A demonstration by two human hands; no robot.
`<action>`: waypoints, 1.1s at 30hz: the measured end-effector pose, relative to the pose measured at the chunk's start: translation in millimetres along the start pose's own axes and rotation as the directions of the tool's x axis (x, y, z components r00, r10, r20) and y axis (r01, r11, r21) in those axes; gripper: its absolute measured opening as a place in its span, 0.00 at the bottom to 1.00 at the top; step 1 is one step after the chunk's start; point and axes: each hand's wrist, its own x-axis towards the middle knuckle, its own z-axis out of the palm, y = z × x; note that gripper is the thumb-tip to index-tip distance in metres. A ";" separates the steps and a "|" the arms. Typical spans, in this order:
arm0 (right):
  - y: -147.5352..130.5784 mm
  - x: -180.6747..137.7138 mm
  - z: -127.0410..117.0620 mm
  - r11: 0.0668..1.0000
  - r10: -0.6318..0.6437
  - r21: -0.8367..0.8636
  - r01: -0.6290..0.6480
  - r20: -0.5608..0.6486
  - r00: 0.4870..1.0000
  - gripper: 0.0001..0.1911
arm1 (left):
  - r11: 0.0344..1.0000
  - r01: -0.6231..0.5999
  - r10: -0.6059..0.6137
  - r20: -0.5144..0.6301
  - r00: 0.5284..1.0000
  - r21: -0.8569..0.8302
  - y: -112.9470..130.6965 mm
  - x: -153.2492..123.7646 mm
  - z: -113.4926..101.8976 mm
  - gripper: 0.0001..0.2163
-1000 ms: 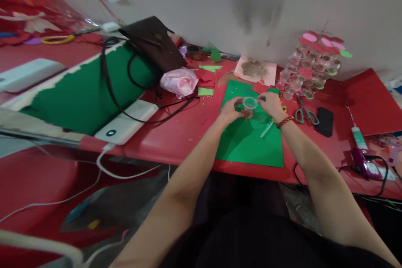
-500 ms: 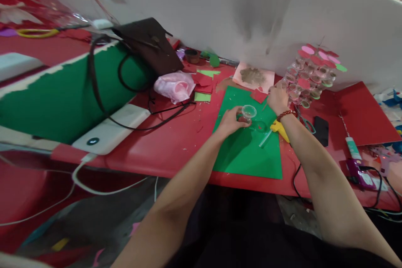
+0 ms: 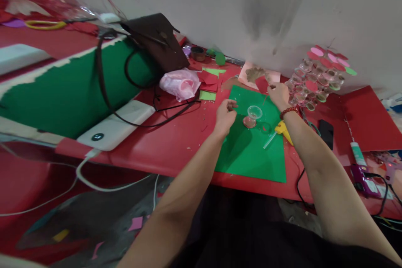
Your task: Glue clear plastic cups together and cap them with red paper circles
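Note:
My left hand is open above the left part of the green sheet, its fingers apart from the clear plastic cup piece. This cup piece, narrow-waisted with a reddish lower end, stands on the sheet. My right hand, with a red bead bracelet at the wrist, pinches a red paper piece at the sheet's far edge. Under my right forearm lies a yellow tool, probably a glue gun, with a translucent stick poking out. A clear ring-like piece lies beside the cup piece.
Stacked clear cups with coloured discs stand at the back right. A phone, red board and purple device with a cable lie right. On the left are a brown bag, white power bank and pink plastic bag.
My left hand has let go of the clear cup piece and drawn back left. The red paper piece has been lifted off the table in my right hand. The view has shifted slightly.

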 end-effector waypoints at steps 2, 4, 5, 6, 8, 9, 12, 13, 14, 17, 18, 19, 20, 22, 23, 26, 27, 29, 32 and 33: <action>1.8 1.0 -4.7 0.991 0.058 0.120 -0.066 0.066 0.996 0.15 | 1.000 -0.016 0.016 0.003 1.000 -0.010 -1.9 1.4 0.6 0.19; 3.5 0.9 -7.5 0.967 0.099 0.230 -0.113 0.075 0.992 0.12 | 0.999 -0.032 0.032 0.010 0.999 -0.008 -3.9 2.1 1.6 0.16; 4.4 0.4 -8.6 0.946 0.121 0.296 -0.133 0.057 0.991 0.11 | 0.999 -0.041 0.041 0.008 0.999 -0.004 -4.8 2.4 2.2 0.13; 5.5 -0.3 -9.7 0.916 0.149 0.370 -0.154 0.040 0.988 0.11 | 0.999 -0.050 0.050 0.001 0.999 -0.002 -5.6 2.7 2.8 0.11; 8.2 -3.0 -12.5 0.829 0.197 0.527 -0.186 0.037 0.980 0.11 | 0.998 -0.069 0.069 -0.012 0.998 -0.006 -6.1 3.3 3.7 0.06; 9.9 -5.3 -14.5 0.773 0.206 0.604 -0.193 0.049 0.977 0.12 | 0.997 -0.076 0.076 -0.020 0.997 -0.011 -5.7 3.5 4.1 0.05; 16.5 -19.1 -22.3 0.660 0.191 0.735 -0.157 0.038 0.981 0.13 | 0.994 -0.102 0.101 -0.031 0.994 -0.023 -2.0 2.8 4.4 0.05; 18.5 -26.6 -25.1 0.672 0.169 0.732 -0.113 -0.004 0.986 0.12 | 0.993 -0.114 0.114 -0.029 0.993 -0.024 -0.3 2.1 4.2 0.05; 20.0 -35.9 -27.7 0.706 0.143 0.706 -0.053 -0.069 0.987 0.11 | 0.992 -0.122 0.122 -0.027 0.992 -0.027 1.4 1.4 3.8 0.05; 19.8 -72.3 -31.8 0.854 0.000 0.496 0.160 -0.308 0.951 0.10 | 0.992 -0.111 0.111 -0.002 0.994 -0.054 5.8 -0.7 2.3 0.05; 17.9 -86.1 -31.6 0.886 -0.059 0.412 0.213 -0.354 0.933 0.11 | 0.993 -0.094 0.095 0.011 0.995 -0.068 6.7 -1.3 1.9 0.05; 15.3 -99.6 -30.6 0.908 -0.105 0.340 0.246 -0.383 0.918 0.11 | 0.994 -0.076 0.078 0.026 0.997 -0.082 7.4 -1.8 1.5 0.04; 12.3 -112.4 -28.8 0.920 -0.148 0.282 0.271 -0.392 0.908 0.12 | 0.994 -0.056 0.061 0.043 0.997 -0.093 7.9 -2.2 1.3 0.05; 6.1 -133.2 -23.7 0.929 -0.231 0.188 0.318 -0.376 0.897 0.13 | 0.994 -0.023 0.031 0.075 0.997 -0.108 8.6 -2.9 1.1 0.05; 3.5 -140.7 -20.6 0.929 -0.266 0.151 0.339 -0.366 0.892 0.14 | 0.994 -0.015 0.025 0.090 0.996 -0.109 8.9 -3.3 1.2 0.05; -0.1 -150.8 -10.5 0.920 -0.344 0.057 0.387 -0.355 0.870 0.15 | 0.995 -0.021 0.033 0.128 0.991 -0.093 9.6 -4.6 2.0 0.06; -0.1 -151.1 -7.1 0.915 -0.366 0.029 0.402 -0.356 0.860 0.15 | 0.996 -0.023 0.035 0.129 0.991 -0.091 9.9 -5.1 2.4 0.06; 1.1 -149.4 -0.3 0.903 -0.406 -0.019 0.430 -0.371 0.836 0.15 | 0.995 -0.015 0.026 0.120 0.992 -0.097 10.5 -5.9 3.2 0.06; 2.4 -146.4 8.0 0.885 -0.446 -0.071 0.460 -0.411 0.795 0.14 | 0.995 0.007 0.003 0.100 0.995 -0.100 11.6 -7.2 3.9 0.06; 2.2 -146.0 9.9 0.882 -0.454 -0.085 0.464 -0.421 0.786 0.13 | 0.995 0.011 -0.001 0.095 0.995 -0.099 12.1 -7.6 3.9 0.06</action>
